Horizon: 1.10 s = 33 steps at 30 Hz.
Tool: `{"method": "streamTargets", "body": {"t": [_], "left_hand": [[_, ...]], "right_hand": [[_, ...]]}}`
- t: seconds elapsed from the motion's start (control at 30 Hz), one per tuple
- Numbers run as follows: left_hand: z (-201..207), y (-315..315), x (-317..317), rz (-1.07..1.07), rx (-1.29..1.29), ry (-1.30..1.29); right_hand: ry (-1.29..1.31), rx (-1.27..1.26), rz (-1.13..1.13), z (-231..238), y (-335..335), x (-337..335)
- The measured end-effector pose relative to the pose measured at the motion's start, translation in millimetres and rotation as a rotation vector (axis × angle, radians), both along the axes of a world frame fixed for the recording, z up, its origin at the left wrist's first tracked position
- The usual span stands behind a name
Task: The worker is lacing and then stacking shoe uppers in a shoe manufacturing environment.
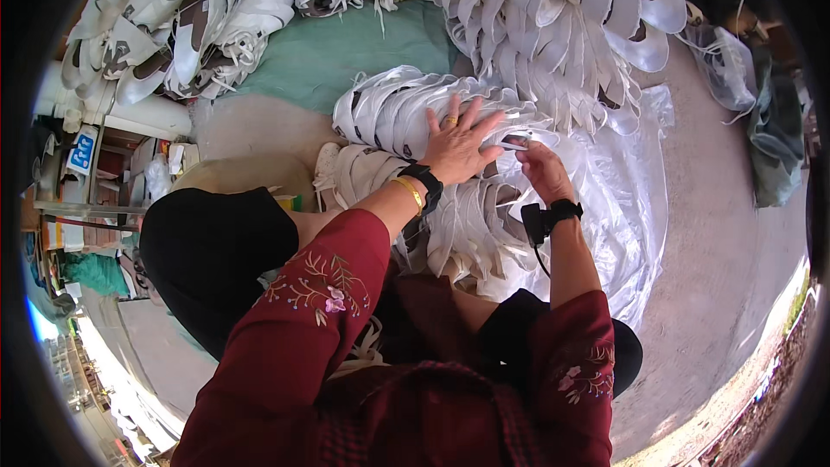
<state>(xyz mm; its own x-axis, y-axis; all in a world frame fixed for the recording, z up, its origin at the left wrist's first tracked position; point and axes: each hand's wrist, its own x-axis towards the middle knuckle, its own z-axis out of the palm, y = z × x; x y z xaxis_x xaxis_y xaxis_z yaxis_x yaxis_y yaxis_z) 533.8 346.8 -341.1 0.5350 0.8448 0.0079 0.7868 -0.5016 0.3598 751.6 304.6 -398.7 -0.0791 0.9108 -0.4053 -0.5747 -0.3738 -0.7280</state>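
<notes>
My left hand (pixel 460 145) lies with its fingers spread on a nested row of white shoe uppers (pixel 386 112). Just right of it, my right hand (pixel 546 175) is closed in a pinch on a narrow white strip (pixel 513 145). Whether the strip belongs to an upper or is a separate piece I cannot tell. A second row of cream-white uppers (pixel 467 229) lies closer to me, under my left wrist and between my knees. Both rows rest at least partly on a clear plastic sheet (pixel 627 182).
Large heaps of white uppers lie at the far right (pixel 553 26) and far left (pixel 229 22). Between them is a green sheet (pixel 350 47). A cluttered shelf (pixel 91 207) stands on the left. Plastic bags (pixel 722 65) hang at the right, above the concrete floor (pixel 718 268).
</notes>
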Motion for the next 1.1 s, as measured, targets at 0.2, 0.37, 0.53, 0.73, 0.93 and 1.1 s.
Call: {"method": "streamTargets", "body": {"t": [0.2,0.37,0.53,0.73,0.93,1.1], "left_hand": [[36.7,-9.1,-22.7,0.028,-0.145,-0.073],[43.7,-22.1,-97.3,0.315,0.067,-0.366],[9.3,-54.5,-156.7,0.541,0.039,-0.166],[33.6,-69.7,-130.9,0.446,-0.16,0.077],[27.3,-82.9,-127.5,0.184,-0.144,0.273],[27.5,-63.1,-129.2,0.34,-0.161,0.064]], "right_hand": [[-0.095,-0.161,-0.387,4.8,-36.1,18.9],[-0.995,-0.429,0.304,38.8,-50.9,-18.7],[-1.148,-0.067,0.641,50.2,-63.7,-82.8],[-1.299,0.122,0.641,59.3,-77.3,-122.7],[-1.362,0.341,0.765,76.4,-78.0,-125.1],[-1.532,0.473,0.839,81.2,-80.4,-122.9]]}}
